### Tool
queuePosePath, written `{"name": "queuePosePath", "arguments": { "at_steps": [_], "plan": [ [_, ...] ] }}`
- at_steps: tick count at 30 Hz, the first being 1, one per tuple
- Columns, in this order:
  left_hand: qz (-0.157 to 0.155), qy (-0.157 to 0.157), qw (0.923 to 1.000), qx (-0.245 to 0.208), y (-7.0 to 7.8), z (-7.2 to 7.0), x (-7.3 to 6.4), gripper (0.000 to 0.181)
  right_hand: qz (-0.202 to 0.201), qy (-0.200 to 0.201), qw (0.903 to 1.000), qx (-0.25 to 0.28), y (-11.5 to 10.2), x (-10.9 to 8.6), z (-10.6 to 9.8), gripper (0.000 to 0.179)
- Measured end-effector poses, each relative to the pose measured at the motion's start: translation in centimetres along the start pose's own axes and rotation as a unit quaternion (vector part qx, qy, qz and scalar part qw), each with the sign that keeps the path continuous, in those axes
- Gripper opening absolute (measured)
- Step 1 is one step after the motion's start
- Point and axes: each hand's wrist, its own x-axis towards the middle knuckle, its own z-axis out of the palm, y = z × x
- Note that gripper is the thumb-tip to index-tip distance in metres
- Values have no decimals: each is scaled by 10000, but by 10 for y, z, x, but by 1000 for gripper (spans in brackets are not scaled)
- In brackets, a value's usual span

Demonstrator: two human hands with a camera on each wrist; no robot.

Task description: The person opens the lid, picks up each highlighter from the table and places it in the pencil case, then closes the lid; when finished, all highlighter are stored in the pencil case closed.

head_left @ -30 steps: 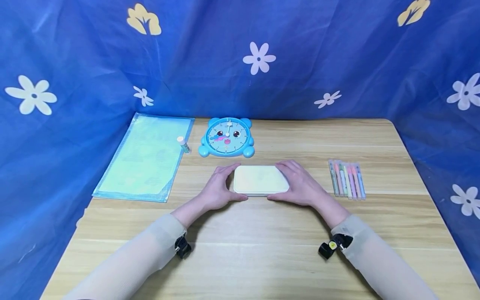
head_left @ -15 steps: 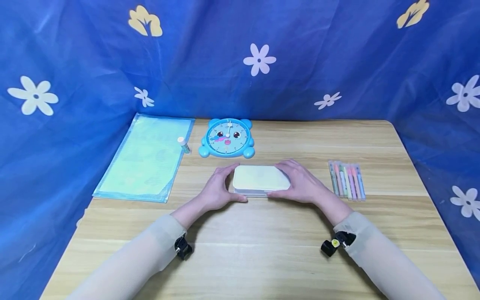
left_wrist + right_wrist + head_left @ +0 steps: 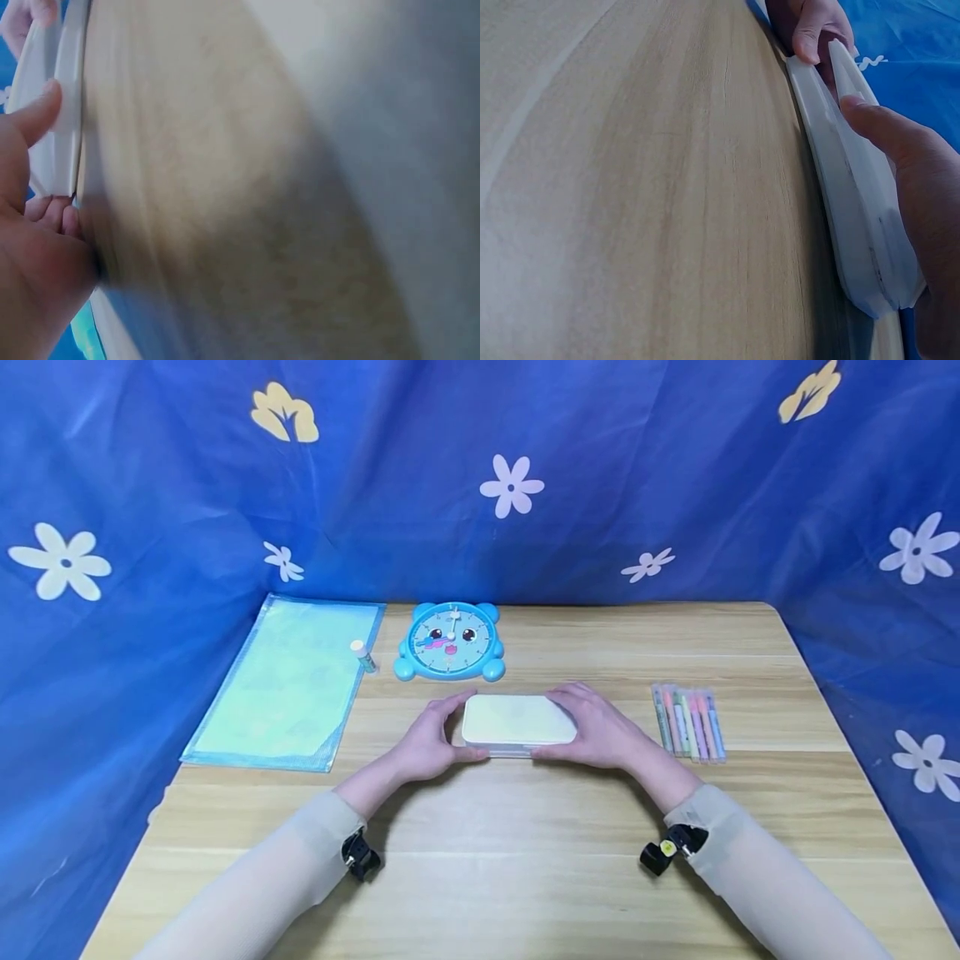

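Note:
A white rectangular lidded box (image 3: pixel 517 718) with rounded corners lies at mid-table. My left hand (image 3: pixel 429 742) grips its left end, thumb at the front and fingers around the end. At the right end, my right hand (image 3: pixel 600 728) holds the lid, its thumb along the front edge and fingers over the far side. In the right wrist view, the lid (image 3: pixel 845 69) stands a little apart from the base (image 3: pixel 816 124), with a gap widening towards the left hand. The left wrist view shows the left thumb (image 3: pixel 43 112) against the box's front wall.
A blue toy clock (image 3: pixel 451 643) stands behind the box. At the left lie a pale blue-green mesh folder (image 3: pixel 281 685) and a glue stick (image 3: pixel 363 656) beside it. A clear sleeve of several coloured pens (image 3: pixel 688 724) lies right. Blue flowered cloth (image 3: pixel 420 527) borders the table.
The lid's front edge has risen slightly, and more of the box's front side shows beneath it. Both hands keep their places on the box. The head view has shifted a little.

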Motion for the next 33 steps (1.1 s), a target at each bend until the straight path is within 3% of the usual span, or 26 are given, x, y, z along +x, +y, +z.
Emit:
{"name": "queuePosePath", "arguments": {
  "at_steps": [15, 21, 27, 33],
  "plan": [
    [-176, -64, 9997, -168, 4, -1, -2, 105, 49, -39, 10000, -54, -2, -5, -12, 100],
    [-142, -34, 9997, -175, 2, -2, -1, 107, -236, 538, 9983, 59, 6, -14, -26, 83],
    [-189, -22, 9998, -96, 3, -3, -1, 112, -680, 1215, 9900, 238, 17, -21, -37, 62],
    [-230, -56, 9997, -33, 5, -2, 1, 113, -641, 1607, 9842, 376, 26, -27, -46, 51]
  ]
}}
